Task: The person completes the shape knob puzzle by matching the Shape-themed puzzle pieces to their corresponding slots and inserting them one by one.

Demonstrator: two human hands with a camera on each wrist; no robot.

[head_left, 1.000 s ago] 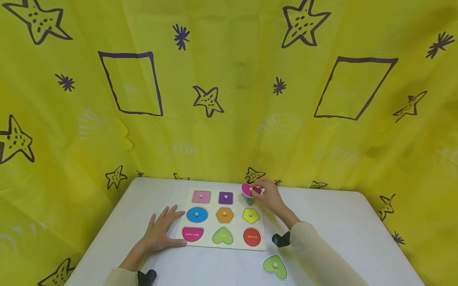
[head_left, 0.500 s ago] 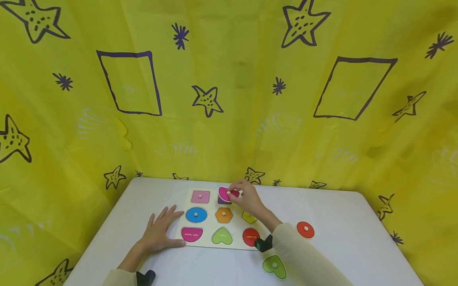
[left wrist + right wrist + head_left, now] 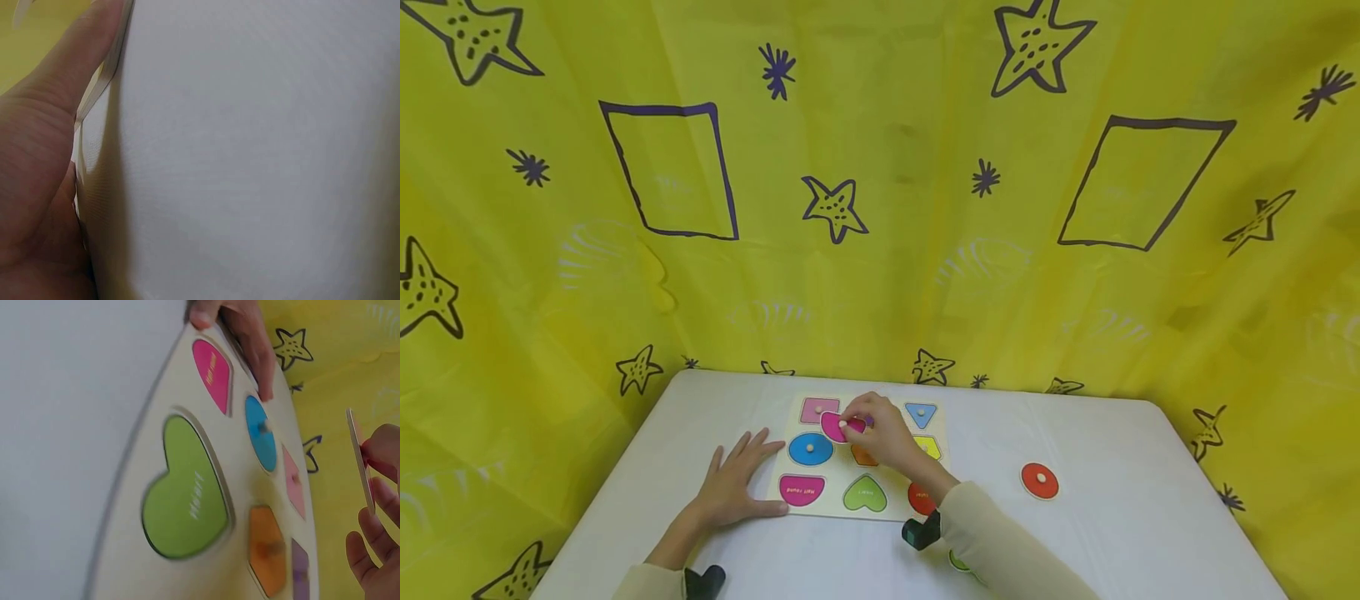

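My right hand (image 3: pixel 886 433) pinches the small knob of a pink half-round puzzle piece (image 3: pixel 831 427), held above the upper part of a cream peg puzzle board (image 3: pixel 833 502). In the right wrist view that piece (image 3: pixel 357 453) appears edge-on, off the board. My left hand (image 3: pixel 730 483) lies with fingers spread at the board's left edge, thumb at its near corner. Along the near row are a pink half-round recess (image 3: pixel 802 490), a green heart recess (image 3: pixel 865 494) and a red circle recess, partly hidden by the right wrist. Blue oval (image 3: pixel 810 448) and light blue triangle (image 3: pixel 921 413) pieces sit in place.
A red round piece (image 3: pixel 1040 481) with a knob lies on the white table (image 3: pixel 1120 500) right of the board. A green heart piece (image 3: pixel 958 562) lies nearer, mostly hidden under the right sleeve. Behind the table hangs a yellow patterned curtain (image 3: pixel 880 292).
The right hand has carried the pink half-round piece leftward, from over the triangle to between the oval and the purple square. The left hand stays at the board's edge.
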